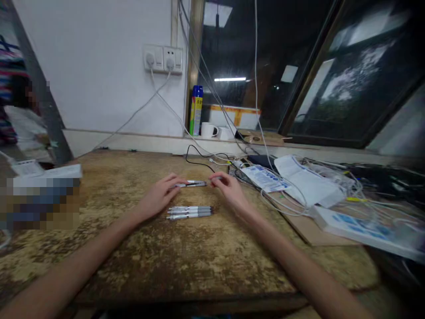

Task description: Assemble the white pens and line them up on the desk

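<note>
Two or so white and grey pens [195, 183] lie side by side near the middle of the worn wooden table [186, 261]. My left hand [160, 196] has its fingers around their left ends. My right hand [229, 189] is just off their right ends, thumb and forefinger brought together; whatever is between them is too small to make out. Closer to me, a row of several similar pens [190, 212] lies flat, touched by neither hand.
Papers [307, 181], cables and a white box [358, 230] crowd the right side. A white power strip [49, 173] is at the left. A spray can [196, 110] and a white mug [208, 130] stand on the window sill.
</note>
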A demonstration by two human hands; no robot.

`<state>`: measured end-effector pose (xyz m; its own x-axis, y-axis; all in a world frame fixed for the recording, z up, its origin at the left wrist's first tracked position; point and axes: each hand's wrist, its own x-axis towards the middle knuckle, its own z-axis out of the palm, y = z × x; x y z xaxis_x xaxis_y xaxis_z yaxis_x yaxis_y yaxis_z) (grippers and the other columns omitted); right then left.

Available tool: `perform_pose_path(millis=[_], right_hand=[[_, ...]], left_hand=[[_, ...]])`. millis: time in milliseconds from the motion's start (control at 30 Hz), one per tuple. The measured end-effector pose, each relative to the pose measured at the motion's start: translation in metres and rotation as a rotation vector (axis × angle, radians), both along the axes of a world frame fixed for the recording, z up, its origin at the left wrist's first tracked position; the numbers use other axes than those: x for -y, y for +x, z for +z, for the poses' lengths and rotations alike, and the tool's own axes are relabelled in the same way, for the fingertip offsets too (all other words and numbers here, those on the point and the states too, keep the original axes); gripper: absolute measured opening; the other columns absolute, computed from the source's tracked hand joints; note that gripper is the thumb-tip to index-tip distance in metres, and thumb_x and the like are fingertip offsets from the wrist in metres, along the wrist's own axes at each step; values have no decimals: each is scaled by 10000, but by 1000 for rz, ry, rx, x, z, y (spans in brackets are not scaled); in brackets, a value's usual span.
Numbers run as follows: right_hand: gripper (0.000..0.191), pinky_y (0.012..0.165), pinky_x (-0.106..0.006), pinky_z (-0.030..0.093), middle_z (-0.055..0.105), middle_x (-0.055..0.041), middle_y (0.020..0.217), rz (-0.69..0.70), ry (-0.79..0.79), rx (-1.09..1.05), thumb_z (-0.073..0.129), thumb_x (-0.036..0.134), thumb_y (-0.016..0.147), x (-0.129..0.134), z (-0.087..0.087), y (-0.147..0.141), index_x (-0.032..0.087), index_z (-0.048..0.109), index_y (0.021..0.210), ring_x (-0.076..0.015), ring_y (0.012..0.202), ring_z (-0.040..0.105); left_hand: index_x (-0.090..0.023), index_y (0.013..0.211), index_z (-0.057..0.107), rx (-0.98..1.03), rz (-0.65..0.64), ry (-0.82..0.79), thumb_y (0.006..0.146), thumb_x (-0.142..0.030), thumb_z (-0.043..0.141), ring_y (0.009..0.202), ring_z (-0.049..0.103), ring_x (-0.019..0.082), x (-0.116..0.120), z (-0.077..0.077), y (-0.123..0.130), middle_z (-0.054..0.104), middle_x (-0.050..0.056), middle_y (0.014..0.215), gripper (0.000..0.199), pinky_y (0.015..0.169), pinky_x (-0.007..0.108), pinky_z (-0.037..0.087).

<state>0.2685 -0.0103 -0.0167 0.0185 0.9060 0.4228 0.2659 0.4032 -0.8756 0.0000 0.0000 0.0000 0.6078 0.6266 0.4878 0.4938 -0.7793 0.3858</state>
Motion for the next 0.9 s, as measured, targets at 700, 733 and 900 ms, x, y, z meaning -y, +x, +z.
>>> perform_pose_path(millis=[700, 733, 900], right_hand=[[457, 640, -285, 467, 636, -45, 729, 96, -147, -277, 649, 611, 838, 3, 1, 2, 177, 634, 695, -154, 635, 567], [466, 631, -283, 464, 631, -44, 720, 92, -144, -292, 644, 617, 839, 4, 3, 2, 177, 626, 686, -151, 628, 563], [420, 674, -296, 486, 647, -44, 743, 79, -78, -234, 631, 588, 862, 6, 8, 2, 189, 635, 729, -172, 681, 590]], left_hand=[[-239, 1212, 709, 187, 68, -161, 1012, -394, 504, 1065, 680, 231, -6, 0, -4, 734, 52, 1223, 325, 937, 351, 516], [-242, 1201, 718, 180, 77, -165, 1013, -401, 502, 1051, 684, 230, -6, 0, -5, 742, 47, 1211, 327, 929, 350, 515], [-245, 1192, 740, 115, 123, -152, 1012, -453, 487, 925, 693, 230, -6, 2, -6, 772, 40, 1131, 374, 839, 337, 504]])
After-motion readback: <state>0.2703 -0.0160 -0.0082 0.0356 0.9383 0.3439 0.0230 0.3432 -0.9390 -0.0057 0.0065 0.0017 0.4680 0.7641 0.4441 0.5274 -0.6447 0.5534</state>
